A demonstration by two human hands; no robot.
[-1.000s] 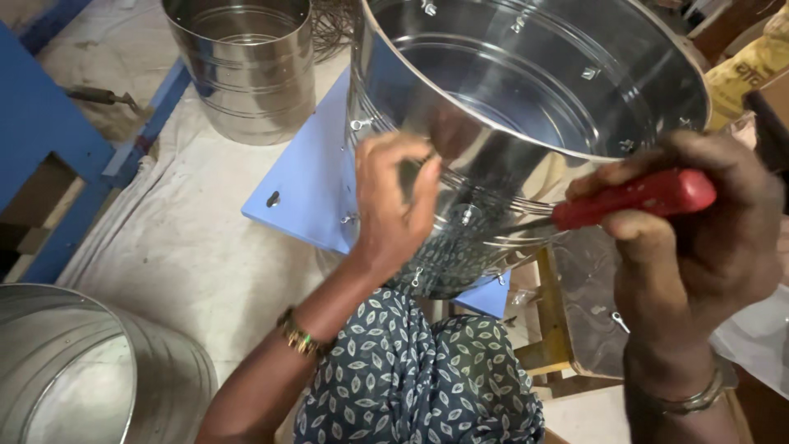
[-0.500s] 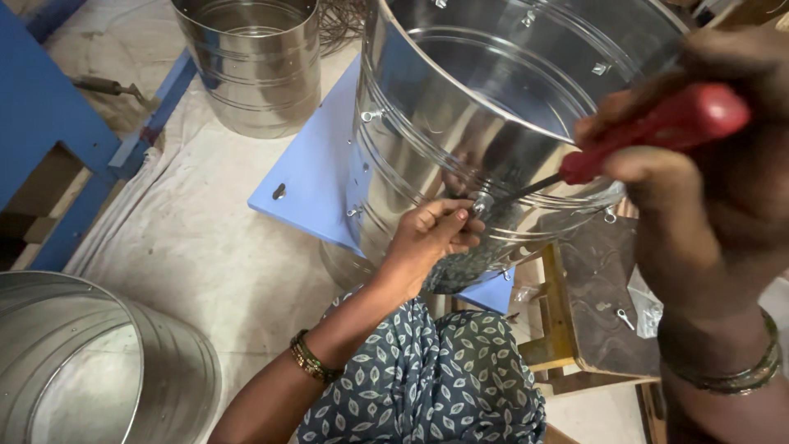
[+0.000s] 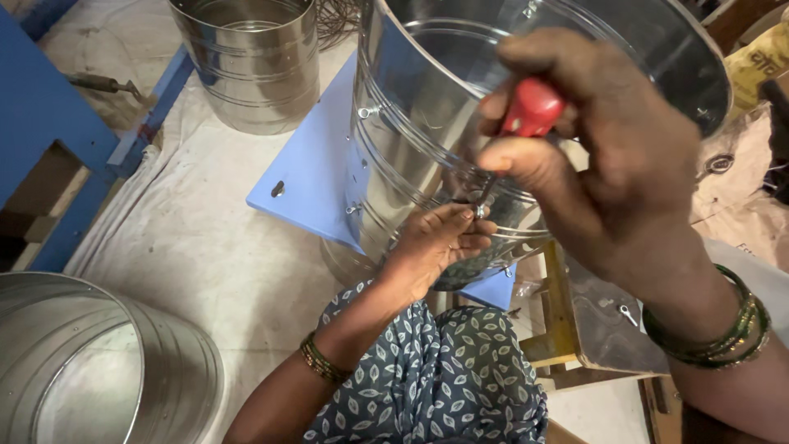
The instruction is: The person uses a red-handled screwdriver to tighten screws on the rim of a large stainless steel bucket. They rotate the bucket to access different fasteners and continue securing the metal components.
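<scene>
Head camera view shows a yellow sack at the right edge, behind a large steel drum standing on a light-blue board. Right hand is raised, closed around a red-handled screwdriver pointing down to the drum's wall. Left hand, fingers curled, presses the wall just beside the tip.

Pale cloth-covered floor; on it a steel drum far left, another drum near left, blue board under large drum.

Right hand drives screwdriver into drum.
</scene>
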